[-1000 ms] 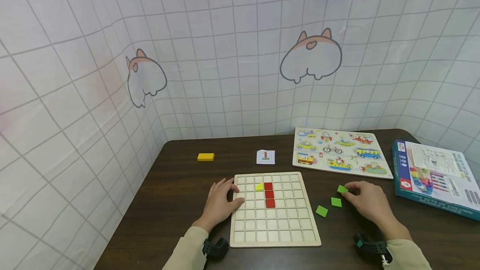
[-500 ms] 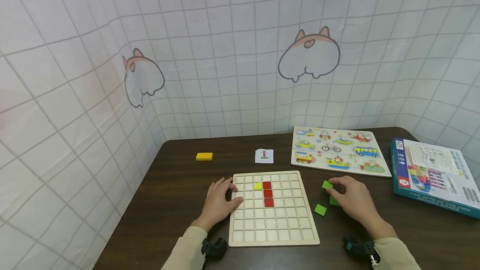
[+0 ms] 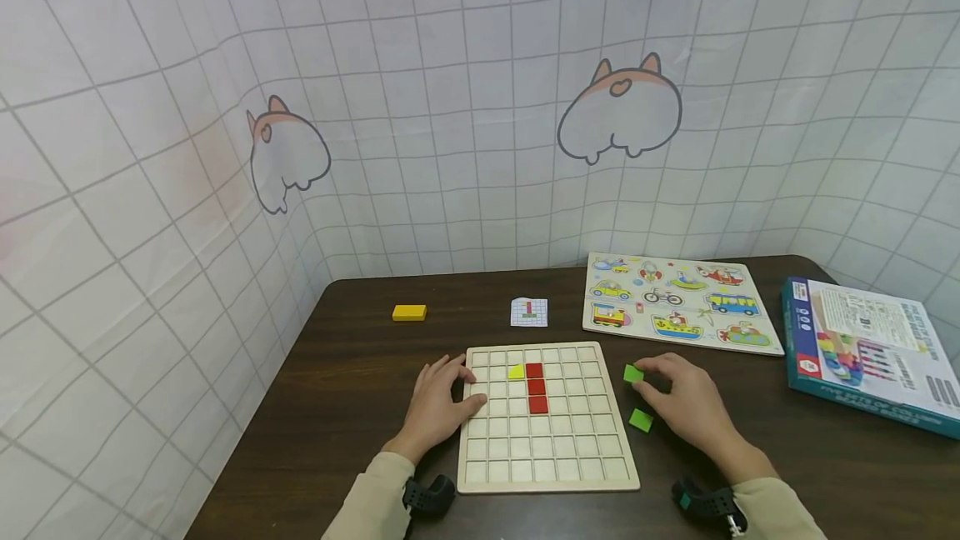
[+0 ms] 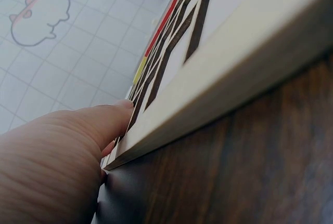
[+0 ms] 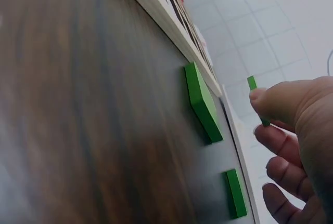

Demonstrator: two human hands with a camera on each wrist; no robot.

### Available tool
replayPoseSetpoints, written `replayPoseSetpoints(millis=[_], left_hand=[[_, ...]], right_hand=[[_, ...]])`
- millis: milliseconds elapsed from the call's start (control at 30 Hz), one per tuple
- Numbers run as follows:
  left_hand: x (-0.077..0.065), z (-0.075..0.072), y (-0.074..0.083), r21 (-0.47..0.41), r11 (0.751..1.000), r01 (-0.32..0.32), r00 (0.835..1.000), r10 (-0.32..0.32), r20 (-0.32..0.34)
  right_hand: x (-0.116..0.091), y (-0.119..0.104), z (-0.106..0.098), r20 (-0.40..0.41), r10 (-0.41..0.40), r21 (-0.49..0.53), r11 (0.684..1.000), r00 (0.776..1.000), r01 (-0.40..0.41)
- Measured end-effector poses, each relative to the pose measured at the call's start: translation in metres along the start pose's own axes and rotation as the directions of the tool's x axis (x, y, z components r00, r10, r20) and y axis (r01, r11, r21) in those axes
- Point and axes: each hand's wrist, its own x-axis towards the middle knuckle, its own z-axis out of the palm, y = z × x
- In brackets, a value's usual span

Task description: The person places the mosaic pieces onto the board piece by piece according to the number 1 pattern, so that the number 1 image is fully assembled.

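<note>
My left hand [image 3: 438, 408] rests on the left rim of a pale wooden grid board [image 3: 555, 447], thumb and forefinger touching its edge. In the left wrist view, the thumb [image 4: 99, 120] lies over that rim. One yellow tile [image 3: 516, 372] and a column of three red tiles [image 3: 537, 386] sit in the board's upper cells. Right of the board, my right hand [image 3: 690, 402] pinches a green square tile [image 5: 252, 82] between thumb and forefinger, held above the table. Below it lie a green tile [image 3: 641, 420] near the board and another green tile [image 5: 235, 194], hidden by the hand in the head view.
A small paper card [image 3: 528, 312] with a printed grid pattern lies behind the board. To its left is a yellow block [image 3: 409, 313]. A vehicle picture board [image 3: 701, 336] and a blue-edged box [image 3: 873, 357] occupy the back right, before a gridded cloth [image 3: 450, 148].
My right hand has taken up the farthest green tile and moved it left toward the board, passing over another green tile. My left hand stays at the rim.
</note>
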Motion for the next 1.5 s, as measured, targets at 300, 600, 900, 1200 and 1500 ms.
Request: replayPoseSetpoints(millis=[300,600,900,1200,1500], left_hand=[[0.0,-0.001,0.0,0.002,1.0,-0.001,1.0,0.001,0.001],[0.0,0.0,0.0,-0.004,1.0,0.001,1.0,-0.001,0.008],[-0.001,-0.001,0.001,-0.007,1.0,0.001,1.0,-0.001,0.008],[-0.001,-0.002,0.002,-0.005,1.0,-0.001,1.0,0.001,0.003],[0.0,-0.001,0.002,0.001,1.0,-0.002,1.0,0.002,-0.004]], right_hand=[[-0.001,-0.007,0.007,0.034,-0.021,0.015,1.0,0.999,0.02],[-0.002,-0.013,0.013,0.063,-0.041,0.026,0.999,0.997,0.04],[-0.003,-0.024,0.017,0.086,-0.058,0.066,0.996,0.995,0.052],[-0.006,-0.034,0.024,0.109,-0.068,0.081,0.995,0.992,0.059],[-0.009,-0.045,0.031,0.128,-0.095,0.089,0.992,0.987,0.084]])
